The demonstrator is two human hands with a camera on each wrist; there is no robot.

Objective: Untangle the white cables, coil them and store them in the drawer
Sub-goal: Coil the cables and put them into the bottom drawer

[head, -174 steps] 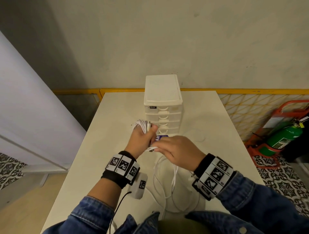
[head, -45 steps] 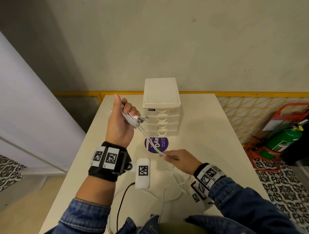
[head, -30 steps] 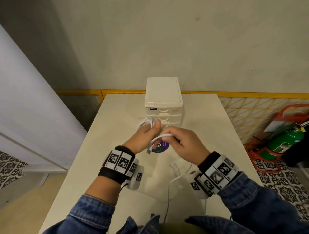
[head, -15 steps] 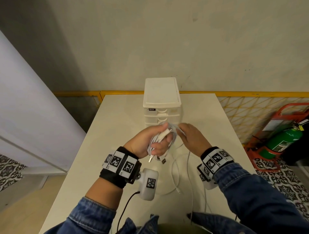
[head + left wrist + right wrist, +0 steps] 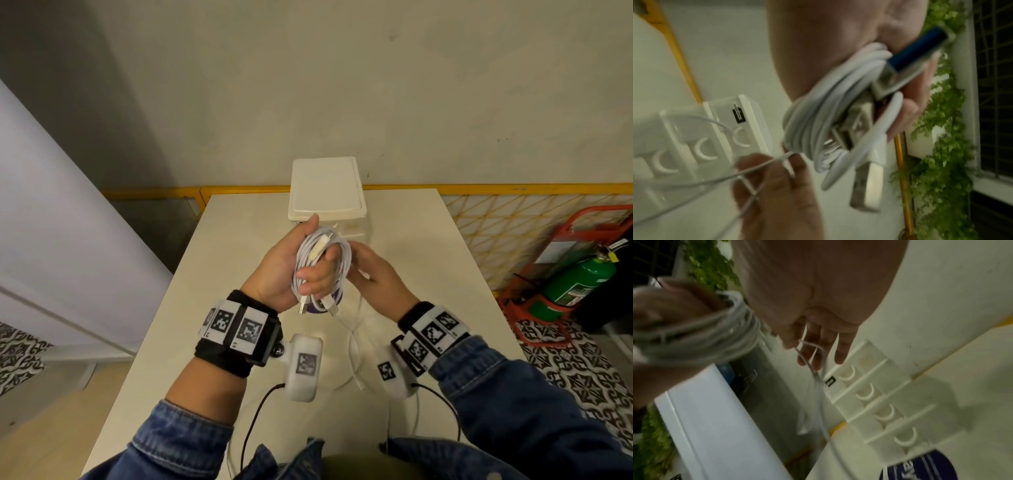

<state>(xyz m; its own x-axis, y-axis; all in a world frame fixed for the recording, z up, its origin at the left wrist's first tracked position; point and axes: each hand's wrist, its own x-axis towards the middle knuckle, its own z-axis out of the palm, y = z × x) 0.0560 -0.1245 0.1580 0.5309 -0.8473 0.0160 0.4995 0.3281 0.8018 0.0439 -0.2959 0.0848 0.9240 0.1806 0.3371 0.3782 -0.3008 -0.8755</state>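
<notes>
Since half a second ago the left hand (image 5: pixel 291 263) has lifted slightly and turned palm-up, bringing the coil of white cables (image 5: pixel 320 265) higher in front of the drawer unit (image 5: pixel 325 192); right hand (image 5: pixel 376 277) has slid in close behind the coil. Left hand grips the coil, fingers curled round the bundled loops, thumb across them, USB plugs (image 5: pixel 303 306) hanging below the fist. Left wrist view, blurred: loops wrapped round the fingers, plug ends sticking out. Right hand pinches a thin loose strand (image 5: pixel 813 353) between its fingertips (image 5: pixel 839 356), strand running from the coil down to the table (image 5: pixel 239 240). More slack cable (image 5: pixel 354 346) lies in loops on the table near the person. Coil is held in the air above the table, just in front of the drawer unit, whose drawers are all closed in the right wrist view. Purple round sticker (image 5: pixel 920 465) on the tabletop just in front of the unit. Table is off-white, pushed near a plain grey-white wall (image 5: pixel 342 85) with a yellow rail (image 5: pixel 479 187) behind. Yellow mesh fence (image 5: pixel 513 233) on the right, green fire extinguisher (image 5: pixel 575 284) in a red stand, patterned floor tiles (image 5: pixel 582 370). White panel (image 5: pixel 51 222) on the left. Both wrists carry marker-tagged bands; denim sleeves (image 5: pixel 513 411).
</notes>
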